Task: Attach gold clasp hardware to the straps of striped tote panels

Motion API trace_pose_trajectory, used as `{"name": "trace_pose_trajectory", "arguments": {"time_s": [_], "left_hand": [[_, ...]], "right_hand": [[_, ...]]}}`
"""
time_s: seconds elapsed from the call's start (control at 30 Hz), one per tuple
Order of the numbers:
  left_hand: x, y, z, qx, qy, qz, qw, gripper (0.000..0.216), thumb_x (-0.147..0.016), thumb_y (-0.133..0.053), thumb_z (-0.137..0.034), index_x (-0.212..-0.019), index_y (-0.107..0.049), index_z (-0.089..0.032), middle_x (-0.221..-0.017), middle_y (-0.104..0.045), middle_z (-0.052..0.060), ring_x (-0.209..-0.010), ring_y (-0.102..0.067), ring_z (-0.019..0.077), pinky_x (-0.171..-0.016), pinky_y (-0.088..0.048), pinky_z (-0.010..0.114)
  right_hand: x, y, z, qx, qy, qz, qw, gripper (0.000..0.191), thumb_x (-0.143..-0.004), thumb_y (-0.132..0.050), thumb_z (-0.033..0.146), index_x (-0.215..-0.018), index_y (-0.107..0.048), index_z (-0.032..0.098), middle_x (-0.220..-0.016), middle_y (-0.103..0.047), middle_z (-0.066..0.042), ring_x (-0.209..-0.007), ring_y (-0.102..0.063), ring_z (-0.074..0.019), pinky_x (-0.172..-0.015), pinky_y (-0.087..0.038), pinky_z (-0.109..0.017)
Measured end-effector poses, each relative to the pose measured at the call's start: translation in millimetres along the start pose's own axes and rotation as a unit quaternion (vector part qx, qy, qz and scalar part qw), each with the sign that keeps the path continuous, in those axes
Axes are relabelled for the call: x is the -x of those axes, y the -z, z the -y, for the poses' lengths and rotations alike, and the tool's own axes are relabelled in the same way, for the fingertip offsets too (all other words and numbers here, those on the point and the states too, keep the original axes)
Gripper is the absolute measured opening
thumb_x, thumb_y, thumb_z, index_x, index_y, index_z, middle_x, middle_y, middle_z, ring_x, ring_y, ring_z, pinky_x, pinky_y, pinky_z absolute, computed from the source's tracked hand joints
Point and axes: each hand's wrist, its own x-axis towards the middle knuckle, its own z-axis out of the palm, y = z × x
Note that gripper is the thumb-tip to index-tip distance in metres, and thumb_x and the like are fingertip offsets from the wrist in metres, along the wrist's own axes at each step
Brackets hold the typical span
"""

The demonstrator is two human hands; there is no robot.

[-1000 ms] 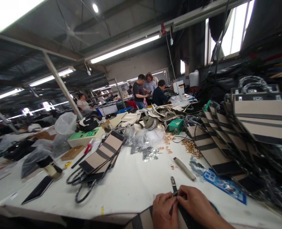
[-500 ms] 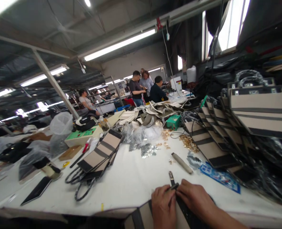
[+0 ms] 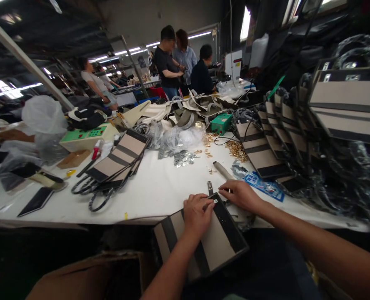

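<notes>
A beige panel with dark bands [image 3: 218, 246], like the side of a handbag, lies tilted over the table's front edge. My left hand [image 3: 198, 214] grips its upper part, fingers closed over the dark border. By my left fingertips sits a small silver metal fitting [image 3: 215, 201] on that border. Just beyond the panel's top edge a dark tab with a metal piece [image 3: 210, 187] sticks out. My right hand [image 3: 241, 195] is to the right of the panel, thumb and index drawn together; what they hold, if anything, is unclear. It partly covers the near end of a grey-beige stick-like tool [image 3: 222, 170].
Similar panels with handles [image 3: 119, 156] lie at left; a large stack of them [image 3: 344, 96] fills the right. Silver pieces [image 3: 184, 158], gold fittings [image 3: 236, 150], a blue packet [image 3: 264, 186] and a green box [image 3: 221, 124] are on the white table [image 3: 160, 187]. Several people stand or sit beyond.
The view has tipped downward, showing more of the panel. My right hand has come off the panel's top edge and moved right, beside the tool. My left hand stays on the panel.
</notes>
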Motion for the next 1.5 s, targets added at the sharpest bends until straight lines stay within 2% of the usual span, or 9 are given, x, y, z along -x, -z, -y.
{"name": "trace_pose_trajectory", "arguments": {"time_s": [0.23, 0.37, 0.57, 0.93, 1.13, 1.3, 1.4, 1.5], "left_hand": [[-7.1, -0.5, 4.3, 0.017, 0.017, 0.022, 0.999, 0.008, -0.090, -0.074, -0.027, -0.090, -0.080, -0.033, -0.107, -0.077, -0.001, -0.102, -0.062, 0.0227, -0.088, -0.042, 0.040], [-11.7, 1.6, 4.7, 0.026, 0.027, 0.039, 0.999, 0.008, -0.090, -0.073, -0.028, -0.089, -0.080, -0.033, -0.105, -0.077, -0.003, -0.101, -0.062, 0.0217, -0.087, -0.042, 0.038], [-13.0, 1.2, 5.5, 0.031, 0.030, 0.045, 0.998, 0.008, -0.089, -0.075, -0.028, -0.087, -0.080, -0.034, -0.103, -0.077, -0.005, -0.101, -0.063, 0.0219, -0.087, -0.042, 0.039], [-10.2, -0.1, 9.4, 0.035, 0.015, 0.030, 0.999, 0.010, -0.090, -0.074, -0.028, -0.090, -0.080, -0.036, -0.104, -0.077, -0.006, -0.099, -0.063, 0.0216, -0.086, -0.042, 0.039], [-10.1, -0.7, 9.3, 0.036, 0.011, 0.028, 0.999, 0.010, -0.090, -0.074, -0.028, -0.090, -0.080, -0.036, -0.105, -0.077, -0.006, -0.101, -0.064, 0.0216, -0.087, -0.043, 0.040], [-9.3, -2.2, 10.7, 0.037, 0.010, 0.021, 0.999, 0.009, -0.090, -0.074, -0.028, -0.090, -0.080, -0.035, -0.105, -0.077, -0.005, -0.101, -0.064, 0.0216, -0.087, -0.043, 0.040], [-9.5, -2.9, 11.5, 0.036, 0.006, 0.019, 0.999, 0.010, -0.090, -0.074, -0.028, -0.090, -0.080, -0.035, -0.105, -0.077, -0.005, -0.101, -0.063, 0.0216, -0.087, -0.043, 0.040], [-9.9, -2.5, 11.0, 0.036, 0.005, 0.021, 0.999, 0.010, -0.090, -0.074, -0.028, -0.091, -0.080, -0.035, -0.105, -0.077, -0.005, -0.100, -0.063, 0.0214, -0.086, -0.043, 0.040]], "right_hand": [[-45.4, 52.9, -59.2, 0.099, -0.102, -0.074, 0.987, 0.026, -0.096, -0.058, 0.032, -0.100, -0.080, 0.020, -0.104, -0.079, -0.007, -0.097, -0.071, -0.0238, -0.089, -0.051, -0.033], [-43.8, 75.6, -79.5, 0.134, -0.096, -0.041, 0.985, 0.025, -0.093, -0.059, 0.028, -0.099, -0.081, 0.018, -0.104, -0.080, -0.010, -0.098, -0.071, -0.0267, -0.087, -0.051, -0.034], [-25.5, 70.3, -83.7, 0.170, -0.085, 0.048, 0.981, 0.024, -0.088, -0.061, 0.028, -0.097, -0.082, 0.022, -0.104, -0.081, -0.007, -0.096, -0.072, -0.0256, -0.084, -0.051, -0.030], [-13.4, 68.8, -75.0, 0.247, -0.116, 0.081, 0.959, 0.025, -0.090, -0.060, 0.030, -0.103, -0.080, 0.024, -0.105, -0.079, -0.007, -0.097, -0.070, -0.0242, -0.079, -0.047, -0.027], [-26.4, 70.2, -65.8, 0.310, -0.153, 0.062, 0.936, 0.032, -0.095, -0.053, 0.038, -0.113, -0.076, 0.026, -0.118, -0.075, -0.009, -0.106, -0.068, -0.0287, -0.079, -0.047, -0.032], [-47.5, 78.3, -63.0, 0.344, -0.146, 0.080, 0.924, 0.036, -0.091, -0.057, 0.028, -0.123, -0.072, 0.025, -0.135, -0.067, -0.011, -0.116, -0.065, -0.0297, -0.086, -0.047, -0.034], [-56.0, 82.8, -67.5, 0.358, -0.149, 0.112, 0.915, 0.033, -0.088, -0.060, 0.025, -0.117, -0.075, 0.020, -0.126, -0.071, -0.016, -0.113, -0.066, -0.0315, -0.086, -0.047, -0.035], [-59.3, 84.5, -72.8, 0.360, -0.151, 0.141, 0.910, 0.029, -0.088, -0.063, 0.029, -0.110, -0.078, 0.021, -0.115, -0.075, -0.016, -0.105, -0.069, -0.0310, -0.082, -0.048, -0.034]]}}
